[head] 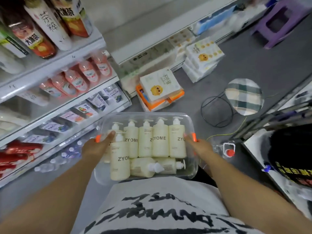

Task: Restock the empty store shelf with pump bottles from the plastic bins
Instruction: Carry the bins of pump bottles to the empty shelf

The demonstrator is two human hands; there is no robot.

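Left hand (96, 147): fingers curled round the left edge of the clear plastic bin (189, 120), thumb over the rim beside the orange clip (97, 138). The bin is rounded, rectangular and transparent, held above the grey floor (253, 65) against the person's waist, just right of the shelf (55, 105). It holds cream pump bottles (160, 141): at least six upright, at least two lying along its near edge. Right hand (200, 146): closed on the right edge, by the second orange clip (194, 137).
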